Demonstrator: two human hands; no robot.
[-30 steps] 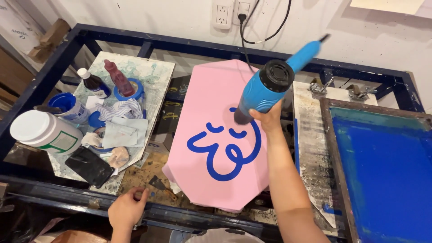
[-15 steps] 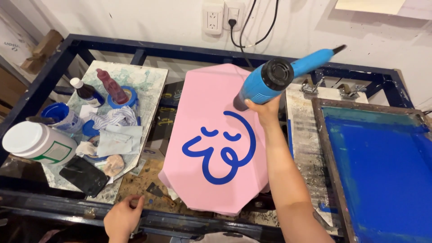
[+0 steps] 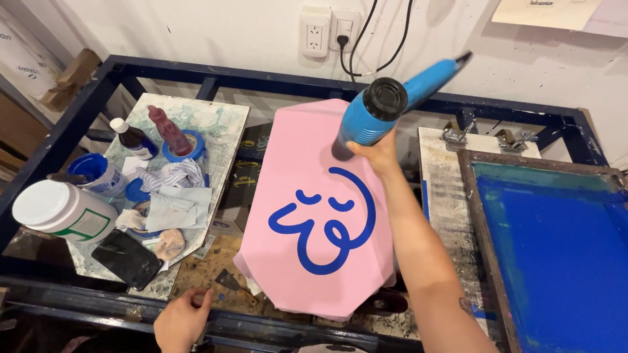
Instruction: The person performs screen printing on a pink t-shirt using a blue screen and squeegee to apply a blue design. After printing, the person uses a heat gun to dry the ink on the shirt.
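Holding the blue heat gun [image 3: 383,114] in your right hand [image 3: 376,151], you keep your grip clamped around its handle at the upper middle of the frame, the dark nozzle pointing down at the pink cloth [image 3: 320,202]. That cloth lies stretched flat over a board in the centre, with a blue squiggle print [image 3: 324,229] on it just below the nozzle. Your left hand [image 3: 182,319] rests at the bottom left on the dark blue frame [image 3: 78,307] of the desk, fingers curled loosely and holding nothing. At the left stand a white tub [image 3: 62,210], a black phone [image 3: 129,259] and rags. A blue printing screen [image 3: 556,242] fills the right side.
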